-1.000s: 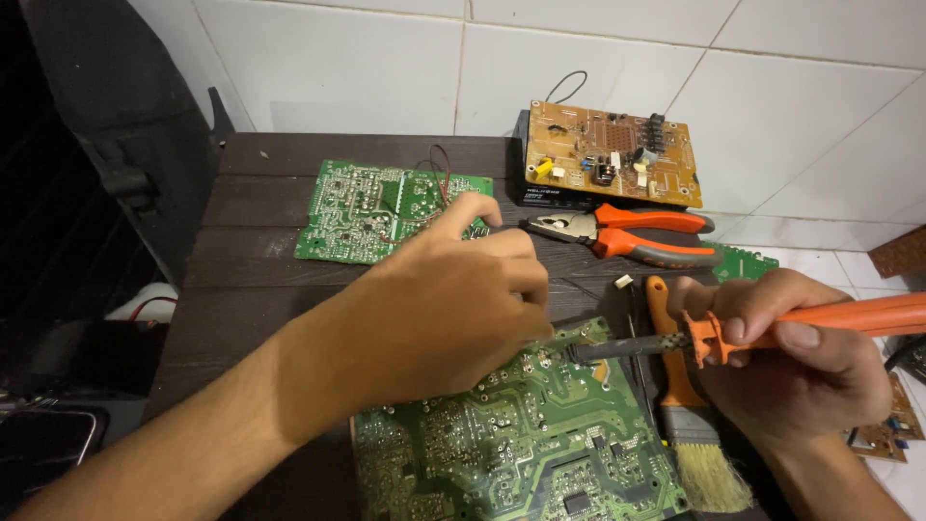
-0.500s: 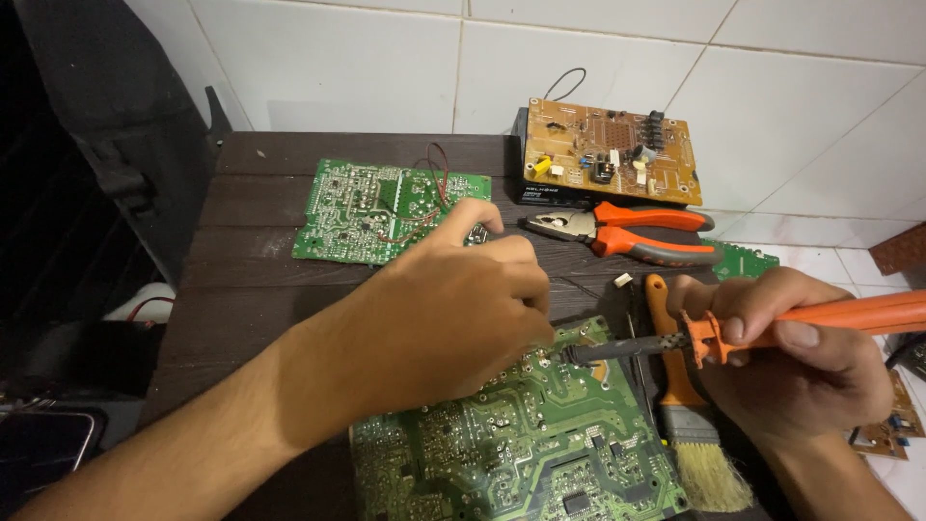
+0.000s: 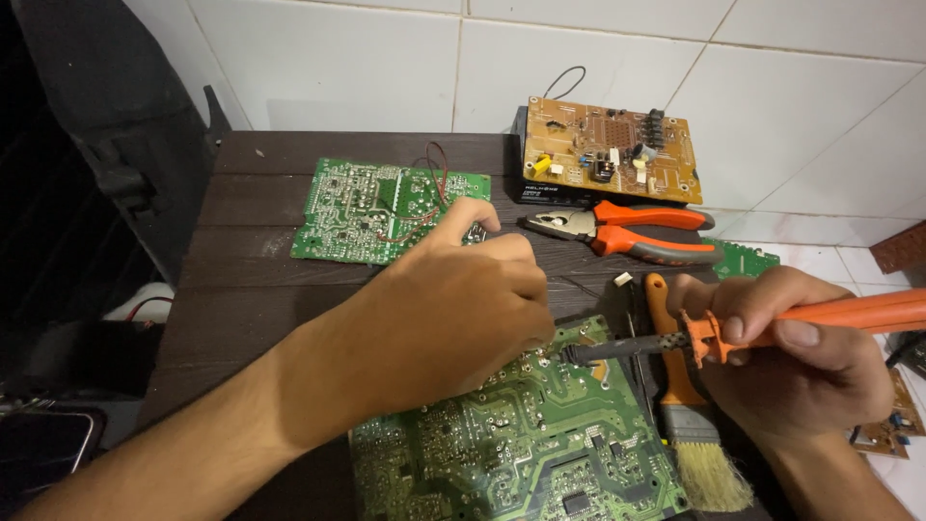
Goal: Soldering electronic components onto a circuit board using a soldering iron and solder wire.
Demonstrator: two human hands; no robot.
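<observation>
While the right hand (image 3: 805,352) stays clamped on an orange-handled soldering iron (image 3: 772,326), the left hand (image 3: 463,309) rests curled on a green circuit board (image 3: 521,453).

That board lies at the near edge of the dark wooden surface (image 3: 241,280), the iron's dark tip meeting its far edge just beside the left hand's fingers, which are drawn together; whether they pinch anything cannot be told. A brush (image 3: 690,425) lies under the iron, orange pliers (image 3: 627,232) farther back, a second green board (image 3: 386,207) far left, and a brown board (image 3: 608,150) by the tiled wall.
</observation>
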